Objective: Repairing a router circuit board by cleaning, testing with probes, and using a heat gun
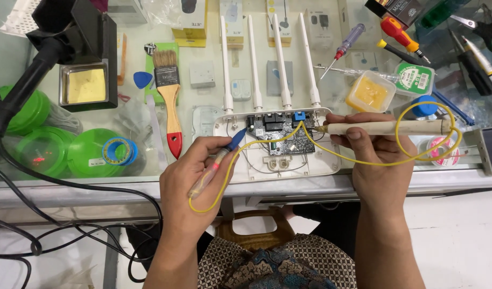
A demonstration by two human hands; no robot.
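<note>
- Where the white router [278, 155] lies opened near the front edge of the table [310, 184], its dark board [282, 135] shows bare, with black ports and one blue port along the far side.
- Four white antennas [267, 59] rise from the router's far edge, pointing away from the person.
- The left hand [195, 171] is closed around a clear-bodied probe [216, 163] with a blue tip; the tip sits at the router's left part, just beside the board.
- The right hand [372, 147] pinches a cream, stick-like probe [385, 127] between thumb and fingers; its metal tip points left at the board's right edge, by the blue port.
- A yellow wire [267, 143] runs from the left probe's rear, sags below the left hand, crosses over the board and loops round the far end of the right probe.
- Left of the router lies a brush [170, 91] with a wooden handle and red end.
- Farther left stand green round containers [69, 152], a blue tape roll [118, 151] and a black stand holding a yellow sponge [85, 85].
- Right of the antennas sit a small tub of yellow paste [370, 91], screwdrivers [401, 35] and a blue-capped bottle [424, 107].
- Black cables [69, 235] hang below the table at the left.
</note>
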